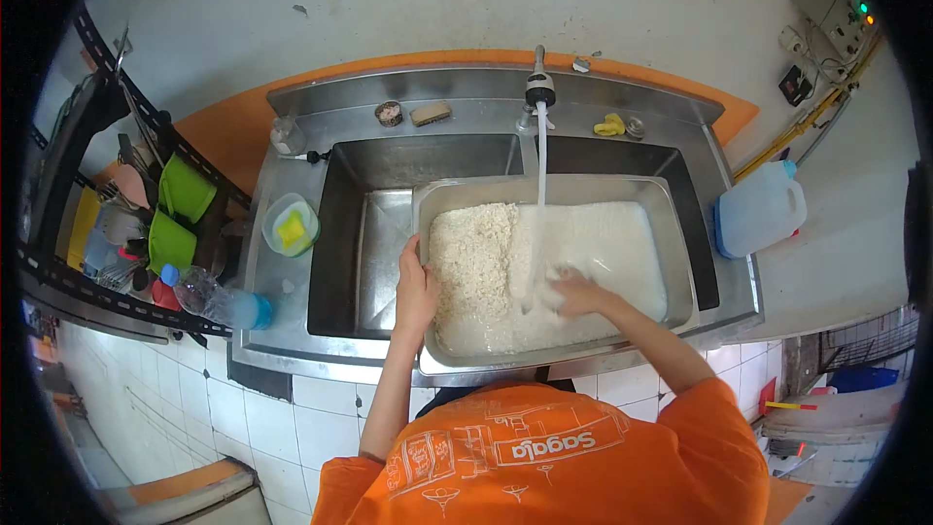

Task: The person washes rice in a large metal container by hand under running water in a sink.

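Left hand [416,294] loosely grips tray's [603,192] left edge, right hand [580,295] too blurry to tell, running tap [540,90] could float grains [474,243] out.

Orange shirt [671,442]: single bold word [550,445] in white, set inside white outlined panel. Smaller white marks [426,455] in outlined panels left of word, too fine to read. Black wall box [794,86], upper right: any marking too small to read.
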A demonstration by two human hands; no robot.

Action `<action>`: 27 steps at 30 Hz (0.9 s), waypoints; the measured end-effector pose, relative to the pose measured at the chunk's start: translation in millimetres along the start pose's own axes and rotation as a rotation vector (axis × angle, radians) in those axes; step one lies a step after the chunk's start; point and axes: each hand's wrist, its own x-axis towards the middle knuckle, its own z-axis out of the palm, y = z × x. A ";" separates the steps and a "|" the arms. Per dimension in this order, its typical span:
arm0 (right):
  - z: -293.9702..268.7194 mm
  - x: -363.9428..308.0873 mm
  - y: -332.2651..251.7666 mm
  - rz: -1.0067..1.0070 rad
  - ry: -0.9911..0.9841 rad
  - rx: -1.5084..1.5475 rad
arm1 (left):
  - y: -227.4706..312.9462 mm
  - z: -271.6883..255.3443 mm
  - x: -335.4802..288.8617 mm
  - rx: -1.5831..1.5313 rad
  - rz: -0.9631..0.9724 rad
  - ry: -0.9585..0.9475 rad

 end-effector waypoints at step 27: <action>-100.9 153.6 -73.0 0.140 -0.111 0.858 | -2.5 2.9 2.4 0.041 -0.016 0.027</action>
